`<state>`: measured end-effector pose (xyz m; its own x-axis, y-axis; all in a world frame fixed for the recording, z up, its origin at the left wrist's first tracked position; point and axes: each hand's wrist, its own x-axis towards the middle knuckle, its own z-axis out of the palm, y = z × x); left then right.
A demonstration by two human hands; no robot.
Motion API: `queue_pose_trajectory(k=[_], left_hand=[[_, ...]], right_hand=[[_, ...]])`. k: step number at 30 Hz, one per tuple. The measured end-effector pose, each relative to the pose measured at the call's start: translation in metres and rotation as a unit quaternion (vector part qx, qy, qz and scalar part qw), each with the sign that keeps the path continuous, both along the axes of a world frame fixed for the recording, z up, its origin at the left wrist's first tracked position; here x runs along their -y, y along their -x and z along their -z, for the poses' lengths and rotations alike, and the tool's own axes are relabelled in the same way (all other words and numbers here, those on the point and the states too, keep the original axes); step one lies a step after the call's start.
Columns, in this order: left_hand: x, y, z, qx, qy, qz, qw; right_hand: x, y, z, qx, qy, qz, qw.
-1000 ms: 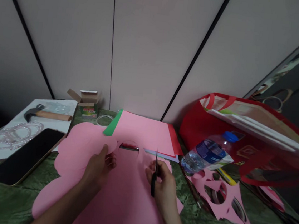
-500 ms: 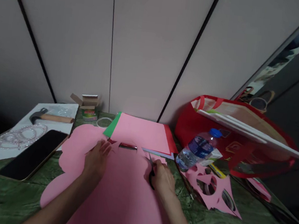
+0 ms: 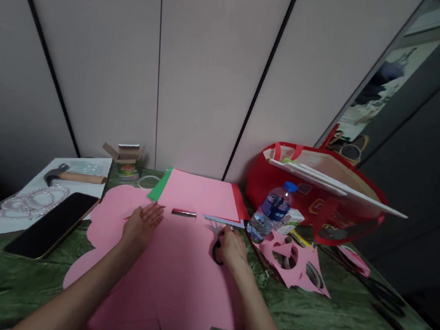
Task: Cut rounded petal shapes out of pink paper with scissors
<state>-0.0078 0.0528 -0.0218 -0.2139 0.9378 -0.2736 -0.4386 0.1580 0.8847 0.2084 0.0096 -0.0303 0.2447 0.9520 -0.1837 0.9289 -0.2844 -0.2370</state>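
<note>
A large pink paper sheet (image 3: pixel 187 272) lies before me, overlapping a scallop-edged pink paper (image 3: pixel 108 210) on its left. My left hand (image 3: pixel 144 224) is over the upper left of the pink paper, fingers stretched out and palm partly turned up, with nothing in it. At the sheet's upper right, my right hand (image 3: pixel 233 247) is closed around the black handle of a pair of scissors (image 3: pixel 216 251). The scissors' blades point up and left, slightly apart. Beyond the sheet's far edge is a shiny red stick-like item (image 3: pixel 184 213), between my two hands.
Stacked coloured paper (image 3: pixel 201 192) lies at the back. To the right are a water bottle (image 3: pixel 272 211), a red bag (image 3: pixel 311 196) and cut pink scraps (image 3: pixel 292 260). A phone (image 3: pixel 54 225), a hammer (image 3: pixel 75 176) and a small open box (image 3: pixel 127 164) are on the left.
My left hand has opened and turned its palm upward. The pink sheet has shifted, with a pointed corner now showing at the near side. My right hand still holds the scissors. The view has shifted.
</note>
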Motion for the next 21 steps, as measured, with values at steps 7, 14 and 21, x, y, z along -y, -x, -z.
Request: queue_pose_trajectory(k=[7, 14, 21], left_hand=[[0.014, -0.006, -0.004, -0.358, -0.084, 0.217, 0.904], [0.013, 0.005, 0.017, -0.628, -0.056, 0.289, 0.720], [0.009, 0.003, 0.011, -0.634, -0.042, 0.292, 0.715]], right_hand=[[-0.001, -0.008, -0.002, -0.014, 0.043, 0.000, 0.999], [-0.001, -0.008, 0.003, -0.036, -0.007, 0.019, 0.999], [0.009, -0.010, -0.026, -0.098, -0.235, 0.000, 0.967]])
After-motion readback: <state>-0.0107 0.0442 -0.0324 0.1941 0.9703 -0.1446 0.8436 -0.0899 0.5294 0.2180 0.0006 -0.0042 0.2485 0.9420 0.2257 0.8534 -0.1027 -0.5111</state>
